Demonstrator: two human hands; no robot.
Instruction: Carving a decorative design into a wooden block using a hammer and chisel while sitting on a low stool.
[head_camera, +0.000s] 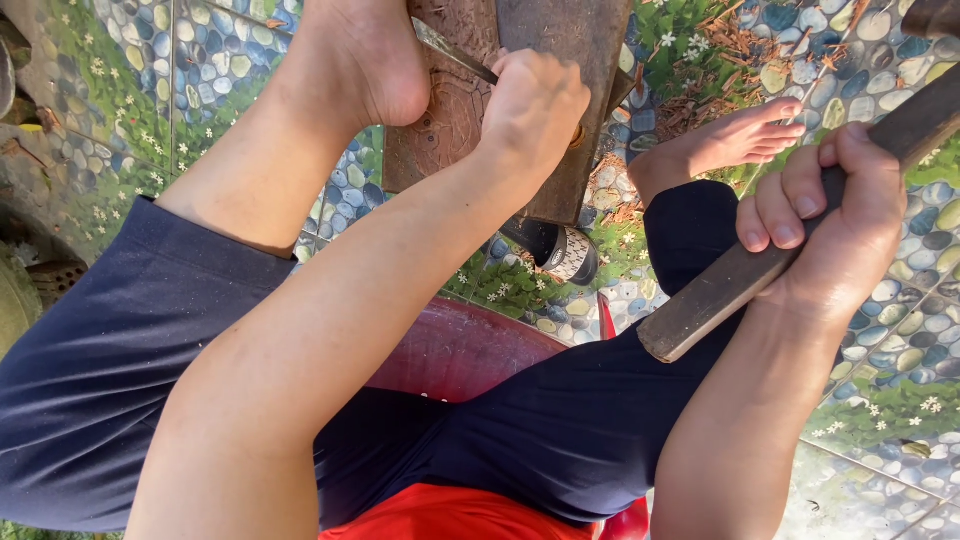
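My left hand (532, 105) is closed around a thin metal chisel (452, 52), whose blade slants up to the left over a carved brown wooden board (450, 110). My left bare foot (365, 60) rests on that board. My right hand (835, 205) grips a dark wooden stick (720, 295) used as a mallet, raised at the right, apart from the board. A second, plainer plank (570, 60) lies over the board under my left hand.
I sit on a red plastic stool (460, 350), wearing dark blue shorts. My right foot (740, 140) rests on the pebble-and-flower patterned floor tiles (900, 350). Wood shavings (730, 50) lie scattered near it. A black and white sandal (562, 252) lies below the plank.
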